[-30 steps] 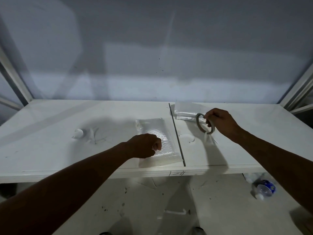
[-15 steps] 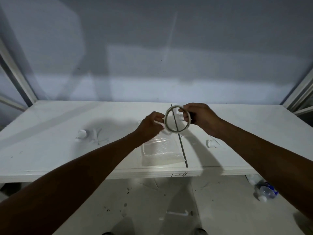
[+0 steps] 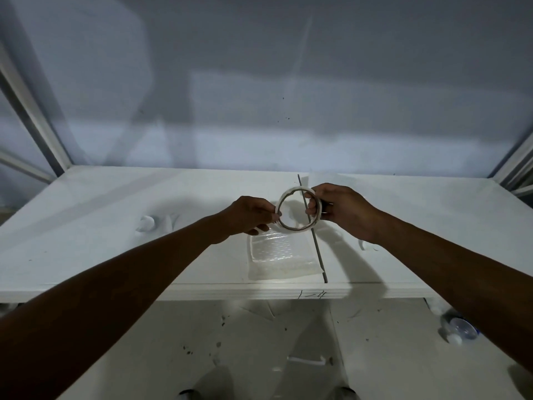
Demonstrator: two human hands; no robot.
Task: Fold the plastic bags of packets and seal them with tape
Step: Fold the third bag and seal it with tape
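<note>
A thin ring of tape is held upright in the air above the table. My right hand grips its right side, with fingers curled through the ring. My left hand pinches the ring's left edge. Below the hands a folded clear plastic bag of packets lies flat on the white table, just left of the dark seam. Another clear bag lies at the back, mostly hidden behind my right hand.
A small white lump sits on the table's left half, another by my right wrist. A plastic bottle lies on the floor at the right. A grey wall rises behind the table; metal frame bars stand at both sides.
My right hand lifted the tape ring from the right table half to the middle. My left hand left the folded bag and took the ring's left edge.
</note>
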